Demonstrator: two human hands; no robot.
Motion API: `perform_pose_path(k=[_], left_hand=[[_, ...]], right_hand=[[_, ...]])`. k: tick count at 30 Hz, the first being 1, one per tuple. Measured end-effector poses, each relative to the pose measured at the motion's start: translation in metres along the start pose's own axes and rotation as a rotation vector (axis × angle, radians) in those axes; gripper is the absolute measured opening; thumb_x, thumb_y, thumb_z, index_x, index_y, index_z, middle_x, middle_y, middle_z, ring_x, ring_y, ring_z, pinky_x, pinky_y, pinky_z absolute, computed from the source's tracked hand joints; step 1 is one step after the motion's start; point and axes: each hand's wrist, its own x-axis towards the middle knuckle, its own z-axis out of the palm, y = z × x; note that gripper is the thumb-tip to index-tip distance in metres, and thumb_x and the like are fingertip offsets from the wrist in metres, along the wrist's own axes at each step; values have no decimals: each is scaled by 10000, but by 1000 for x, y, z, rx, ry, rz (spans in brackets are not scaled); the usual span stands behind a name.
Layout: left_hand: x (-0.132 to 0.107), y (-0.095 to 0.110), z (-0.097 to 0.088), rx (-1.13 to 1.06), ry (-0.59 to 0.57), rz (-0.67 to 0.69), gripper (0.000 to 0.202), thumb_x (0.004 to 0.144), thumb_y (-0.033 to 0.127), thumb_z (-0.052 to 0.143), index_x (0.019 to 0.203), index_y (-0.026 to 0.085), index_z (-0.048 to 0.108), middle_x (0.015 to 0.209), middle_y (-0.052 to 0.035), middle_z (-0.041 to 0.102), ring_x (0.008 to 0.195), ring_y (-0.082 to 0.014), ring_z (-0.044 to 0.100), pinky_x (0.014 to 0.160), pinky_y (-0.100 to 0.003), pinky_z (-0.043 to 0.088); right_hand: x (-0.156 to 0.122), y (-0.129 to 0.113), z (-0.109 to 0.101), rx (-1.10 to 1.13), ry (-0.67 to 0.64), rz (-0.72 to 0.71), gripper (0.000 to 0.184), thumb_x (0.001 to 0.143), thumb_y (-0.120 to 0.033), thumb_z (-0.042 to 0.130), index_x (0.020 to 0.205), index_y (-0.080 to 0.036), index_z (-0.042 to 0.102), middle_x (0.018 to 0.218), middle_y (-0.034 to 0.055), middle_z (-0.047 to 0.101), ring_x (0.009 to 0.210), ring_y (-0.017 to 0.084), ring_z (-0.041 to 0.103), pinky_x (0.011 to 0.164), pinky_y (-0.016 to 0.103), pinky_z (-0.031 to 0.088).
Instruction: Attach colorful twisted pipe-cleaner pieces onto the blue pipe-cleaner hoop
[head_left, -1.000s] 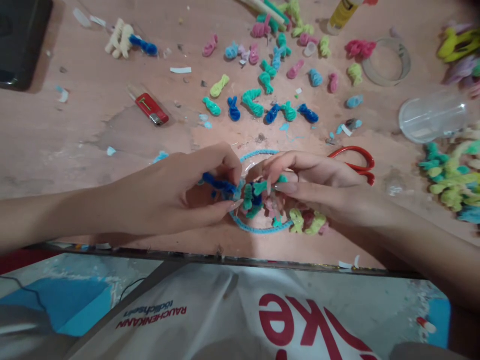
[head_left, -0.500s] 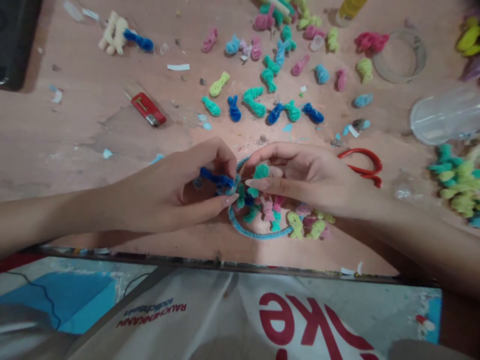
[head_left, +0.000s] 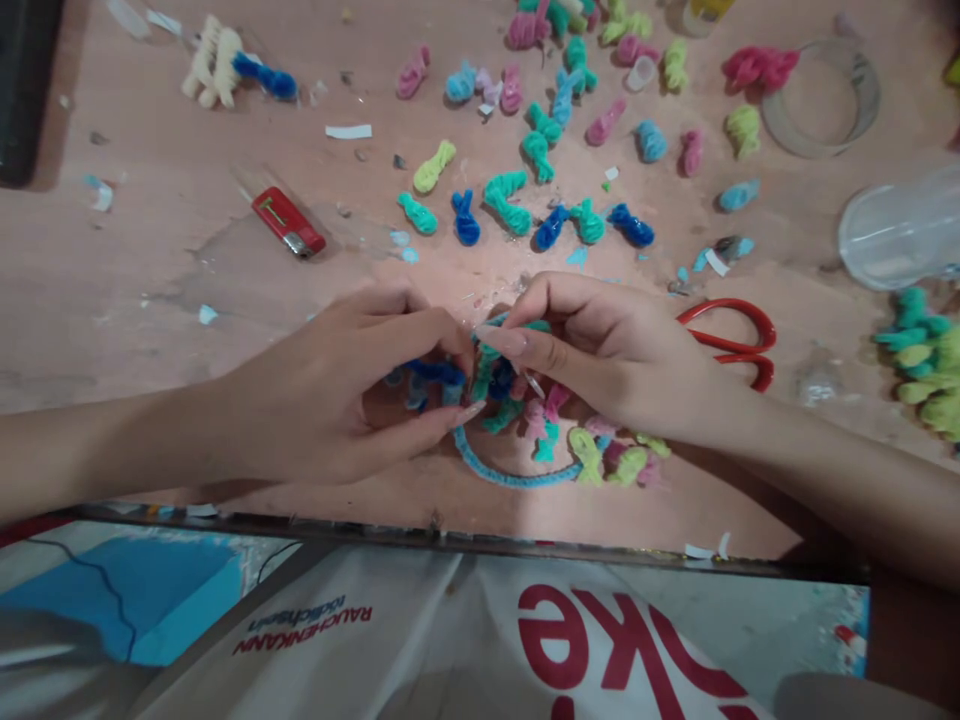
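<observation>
A light blue fuzzy ring (head_left: 517, 480), apparently of pipe cleaner, lies near the table's front edge. Small twisted pieces in green, pink, yellow and dark blue sit along and inside it. My left hand (head_left: 375, 370) is closed at the ring's left side, thumb and forefinger pinching it beside a dark blue pipe-cleaner piece (head_left: 437, 372). At the ring's top, my right hand (head_left: 600, 345) pinches with thumb and forefinger at a green pipe-cleaner piece (head_left: 487, 362). The fingers partly cover this piece and the exact grip point.
Several loose twisted pieces, among them a green one (head_left: 508, 203), lie beyond my hands. A red lighter (head_left: 287, 222) is at the left. Red-handled scissors (head_left: 765, 325), a tape roll (head_left: 870, 100) and a clear plastic cup (head_left: 892, 240) are at the right.
My right thumb and forefinger have moved slightly up and left, tilting the green piece so that less of it shows. My left forefinger has curled farther over the ring.
</observation>
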Motion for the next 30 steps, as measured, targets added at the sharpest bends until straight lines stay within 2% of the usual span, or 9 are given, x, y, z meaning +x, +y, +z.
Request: perform_pose_path(k=[4, 9, 12, 15, 20, 23, 26, 28, 30], left_hand=[[1, 2, -3, -12, 8, -57, 181, 1075, 386, 658, 1093, 208, 681, 1060, -6, 717, 1008, -140, 644, 794, -228, 494], [7, 4, -15, -269, 6, -137, 183, 1038, 355, 710, 1089, 194, 640, 1032, 47, 706, 873, -58, 682, 712, -154, 499], [10, 5, -22, -357, -6, -197, 133, 1036, 292, 701, 1100, 194, 637, 966, 53, 694, 827, -52, 686, 664, -130, 504], [9, 3, -26, -372, -111, -221, 197, 1039, 286, 675, 1205, 198, 617, 896, 46, 705, 746, -68, 670, 565, -131, 458], [1, -4, -31, -342, -214, -274, 269, 1034, 328, 636, 1264, 191, 612, 1080, -35, 781, 924, -128, 751, 692, -198, 557], [-4, -8, -39, -244, -240, -306, 320, 1001, 375, 651, 1245, 169, 675, 1110, -63, 801, 932, -139, 764, 733, -214, 579], [-7, -16, -53, -127, -306, -317, 312, 985, 411, 654, 1191, 207, 770, 1092, -30, 821, 861, -112, 758, 684, -160, 550], [-6, -23, -63, -130, -392, -343, 338, 1005, 440, 613, 1208, 235, 790, 1085, -15, 828, 843, -108, 757, 655, -143, 543], [-4, -29, -71, -161, -487, -349, 397, 1039, 461, 560, 1266, 215, 773, 1150, -34, 825, 910, -115, 753, 734, -168, 575]], right_hand=[[-2, 5, -4, -164, 40, -127, 413, 1012, -596, 706, 902, -212, 606, 931, 35, 705, 813, 154, 693, 578, 233, 545], [-3, 2, -7, -199, 64, -36, 454, 1068, -656, 564, 926, -226, 586, 797, -6, 660, 673, 120, 663, 504, 200, 494], [-2, 1, -8, -220, 60, -60, 458, 1085, -649, 528, 945, -220, 603, 813, -16, 654, 713, 121, 678, 550, 206, 522], [-2, 2, -10, -267, 89, -98, 467, 1088, -645, 520, 929, -215, 610, 824, -12, 627, 793, 140, 697, 606, 226, 546], [-4, 4, -9, -244, 105, -160, 479, 1061, -668, 566, 863, -233, 546, 796, -6, 591, 805, 157, 662, 641, 253, 567], [-5, 5, -6, -137, 41, -104, 490, 1040, -695, 583, 872, -243, 499, 702, -42, 553, 629, 117, 598, 499, 215, 492], [-4, 5, -4, -39, -18, -7, 532, 997, -746, 612, 878, -252, 452, 619, -84, 533, 455, 79, 500, 366, 190, 389], [-4, 6, -4, -40, -29, 16, 553, 977, -766, 622, 878, -254, 438, 601, -91, 536, 427, 71, 490, 348, 182, 378], [-3, 8, -6, -93, -27, -8, 553, 975, -767, 624, 888, -250, 450, 630, -82, 545, 460, 75, 527, 363, 177, 398]])
